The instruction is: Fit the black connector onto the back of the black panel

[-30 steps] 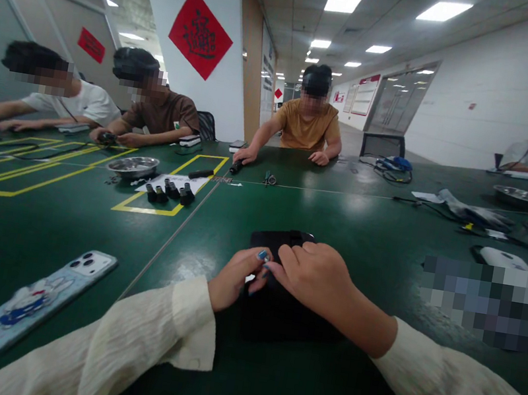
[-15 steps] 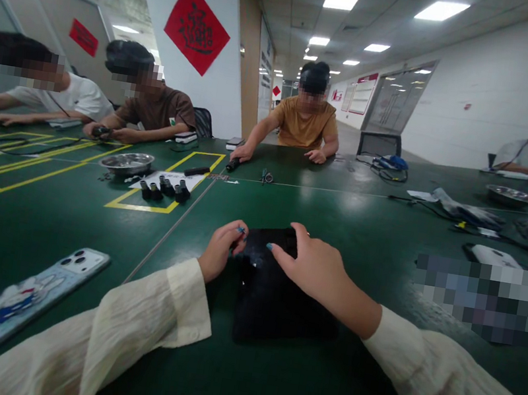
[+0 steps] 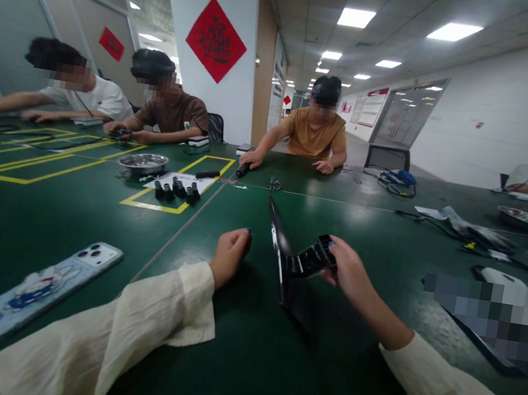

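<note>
My right hand (image 3: pixel 349 274) is closed around the end of a ribbed black neck that joins a black stand (image 3: pixel 280 253) with a broad flat plate. The plate is tipped up on edge, seen nearly side-on, just above the green table. To its left, my left hand (image 3: pixel 231 254) is curled closed near the table, apart from the stand; whatever its fingers may hold is hidden. A phone in a light blue cartoon case (image 3: pixel 46 290) lies to the left of my left forearm.
Several black cylindrical parts (image 3: pixel 177 190) stand on white paper inside yellow tape, beside a metal bowl (image 3: pixel 143 163). Cables and a plastic bag (image 3: pixel 476 230) lie at the right. Across the table (image 3: pixel 195 380) a person in a mustard shirt (image 3: pixel 314 135) holds a dark object.
My right hand has turned the black stand from lying flat to up on edge, showing its neck. My left hand has closed further and no longer overlaps the plate. The view has shifted slightly.
</note>
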`<action>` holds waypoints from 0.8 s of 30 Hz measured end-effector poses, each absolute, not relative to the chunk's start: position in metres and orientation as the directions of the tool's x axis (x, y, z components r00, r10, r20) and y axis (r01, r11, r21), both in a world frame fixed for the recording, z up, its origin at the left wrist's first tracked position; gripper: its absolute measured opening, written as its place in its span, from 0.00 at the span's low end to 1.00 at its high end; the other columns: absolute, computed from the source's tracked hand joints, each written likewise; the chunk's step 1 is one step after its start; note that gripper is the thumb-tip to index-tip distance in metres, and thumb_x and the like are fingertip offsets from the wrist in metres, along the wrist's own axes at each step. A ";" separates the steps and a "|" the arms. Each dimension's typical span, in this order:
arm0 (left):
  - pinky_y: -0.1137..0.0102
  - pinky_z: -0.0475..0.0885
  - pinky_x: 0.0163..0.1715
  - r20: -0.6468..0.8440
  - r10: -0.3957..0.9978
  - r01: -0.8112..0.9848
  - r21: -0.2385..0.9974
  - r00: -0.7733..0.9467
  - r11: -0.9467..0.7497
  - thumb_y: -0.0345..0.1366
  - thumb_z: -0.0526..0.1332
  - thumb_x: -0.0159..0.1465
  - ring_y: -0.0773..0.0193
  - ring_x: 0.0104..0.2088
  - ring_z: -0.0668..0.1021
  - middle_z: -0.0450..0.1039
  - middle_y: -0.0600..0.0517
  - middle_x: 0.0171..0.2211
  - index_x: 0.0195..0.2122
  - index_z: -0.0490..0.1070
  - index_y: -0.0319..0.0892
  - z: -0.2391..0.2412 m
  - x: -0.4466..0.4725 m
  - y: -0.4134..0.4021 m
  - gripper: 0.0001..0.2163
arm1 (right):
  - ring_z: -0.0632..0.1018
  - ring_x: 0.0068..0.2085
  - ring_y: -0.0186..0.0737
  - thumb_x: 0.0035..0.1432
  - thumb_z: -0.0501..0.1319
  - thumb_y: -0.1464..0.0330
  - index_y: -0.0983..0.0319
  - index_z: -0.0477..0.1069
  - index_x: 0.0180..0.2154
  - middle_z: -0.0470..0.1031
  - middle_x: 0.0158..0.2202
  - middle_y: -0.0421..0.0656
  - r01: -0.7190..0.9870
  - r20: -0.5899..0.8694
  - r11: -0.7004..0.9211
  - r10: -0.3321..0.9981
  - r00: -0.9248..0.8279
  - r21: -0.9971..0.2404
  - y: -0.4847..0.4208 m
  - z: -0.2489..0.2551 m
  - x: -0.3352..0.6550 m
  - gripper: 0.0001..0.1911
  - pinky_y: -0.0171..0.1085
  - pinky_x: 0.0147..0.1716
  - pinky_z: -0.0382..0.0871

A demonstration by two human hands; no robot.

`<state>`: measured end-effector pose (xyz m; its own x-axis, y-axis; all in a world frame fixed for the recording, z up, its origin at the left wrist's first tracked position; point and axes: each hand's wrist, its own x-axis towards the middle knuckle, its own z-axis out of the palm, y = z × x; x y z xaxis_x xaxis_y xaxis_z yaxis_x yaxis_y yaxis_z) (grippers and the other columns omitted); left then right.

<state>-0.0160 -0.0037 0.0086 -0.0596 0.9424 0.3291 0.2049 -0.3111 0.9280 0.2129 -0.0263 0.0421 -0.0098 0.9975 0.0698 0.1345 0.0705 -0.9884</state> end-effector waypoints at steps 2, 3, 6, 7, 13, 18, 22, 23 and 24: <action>0.74 0.51 0.19 0.346 0.938 0.262 0.908 -0.028 -0.327 0.47 0.47 0.60 0.71 0.18 0.56 0.49 0.58 0.15 0.18 0.51 0.42 0.006 -0.005 -0.003 0.18 | 0.63 0.13 0.31 0.51 0.51 0.61 0.64 0.63 0.44 0.64 0.14 0.34 -0.024 0.048 0.047 0.999 -0.022 -0.999 -0.028 0.032 0.207 0.20 0.30 0.11 0.50; 0.74 0.52 0.20 0.355 0.935 0.318 0.887 -0.001 -0.336 0.48 0.46 0.61 0.70 0.19 0.57 0.50 0.58 0.16 0.18 0.52 0.42 0.006 0.001 -0.004 0.18 | 0.64 0.14 0.31 0.50 0.52 0.61 0.63 0.63 0.45 0.65 0.16 0.34 -0.093 0.039 0.039 0.999 -0.006 -0.995 -0.029 0.027 0.203 0.21 0.30 0.11 0.50; 0.73 0.53 0.22 0.424 0.894 0.519 0.737 0.145 -0.433 0.46 0.42 0.64 0.68 0.21 0.61 0.55 0.55 0.18 0.19 0.56 0.41 0.008 0.012 -0.011 0.20 | 0.68 0.17 0.33 0.47 0.55 0.61 0.60 0.64 0.44 0.69 0.22 0.36 -0.281 -0.025 -0.009 0.998 0.053 -0.960 -0.031 0.010 0.190 0.21 0.31 0.13 0.54; 0.72 0.54 0.23 0.438 0.872 0.585 0.656 0.219 -0.477 0.45 0.41 0.64 0.68 0.21 0.62 0.56 0.55 0.18 0.20 0.57 0.41 0.010 0.013 -0.014 0.20 | 0.69 0.20 0.34 0.47 0.55 0.61 0.60 0.65 0.43 0.71 0.23 0.37 -0.337 -0.048 -0.023 0.997 0.066 -0.941 -0.033 0.005 0.186 0.20 0.32 0.14 0.57; 0.71 0.54 0.24 0.445 0.785 0.759 0.293 0.430 -0.582 0.41 0.40 0.66 0.66 0.21 0.65 0.61 0.52 0.18 0.22 0.61 0.41 0.015 -0.005 -0.024 0.19 | 0.74 0.29 0.39 0.45 0.59 0.62 0.57 0.67 0.39 0.73 0.28 0.38 -0.488 -0.154 -0.118 0.987 0.034 -0.865 -0.040 0.000 0.178 0.16 0.35 0.21 0.64; 0.70 0.53 0.23 0.384 0.823 0.836 0.191 0.419 -0.514 0.42 0.40 0.66 0.65 0.20 0.66 0.64 0.50 0.19 0.23 0.64 0.41 0.016 -0.010 -0.018 0.21 | 0.74 0.29 0.40 0.46 0.57 0.59 0.58 0.68 0.33 0.73 0.27 0.40 -0.437 -0.124 -0.109 0.992 0.004 -0.893 -0.039 0.000 0.183 0.12 0.37 0.25 0.66; 0.70 0.51 0.22 0.331 0.837 0.848 0.160 0.437 -0.506 0.43 0.40 0.66 0.65 0.20 0.66 0.65 0.50 0.19 0.24 0.66 0.41 0.016 -0.007 -0.018 0.21 | 0.73 0.26 0.39 0.48 0.53 0.59 0.58 0.67 0.35 0.72 0.27 0.39 -0.447 -0.149 -0.142 0.989 -0.021 -0.883 -0.037 -0.004 0.183 0.13 0.35 0.21 0.63; 0.70 0.51 0.22 0.324 0.836 0.848 0.155 0.442 -0.508 0.43 0.40 0.66 0.65 0.20 0.66 0.65 0.50 0.19 0.24 0.66 0.41 0.016 -0.006 -0.019 0.21 | 0.72 0.24 0.38 0.49 0.53 0.59 0.58 0.66 0.36 0.72 0.26 0.38 -0.458 -0.156 -0.151 0.987 -0.028 -0.876 -0.037 -0.005 0.183 0.14 0.34 0.19 0.61; 0.70 0.51 0.22 0.321 0.836 0.848 0.148 0.446 -0.509 0.43 0.40 0.66 0.65 0.20 0.66 0.65 0.50 0.19 0.25 0.66 0.41 0.016 -0.006 -0.019 0.21 | 0.72 0.23 0.37 0.49 0.52 0.60 0.58 0.65 0.37 0.71 0.26 0.38 -0.463 -0.159 -0.157 0.987 -0.035 -0.872 -0.036 -0.005 0.183 0.14 0.33 0.18 0.59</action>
<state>-0.0056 -0.0194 0.0164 0.4461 0.8355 0.3208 0.8476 -0.5095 0.1482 0.1828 -0.0364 -0.0054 -0.0355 0.9867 -0.1589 -0.4632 -0.1571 -0.8722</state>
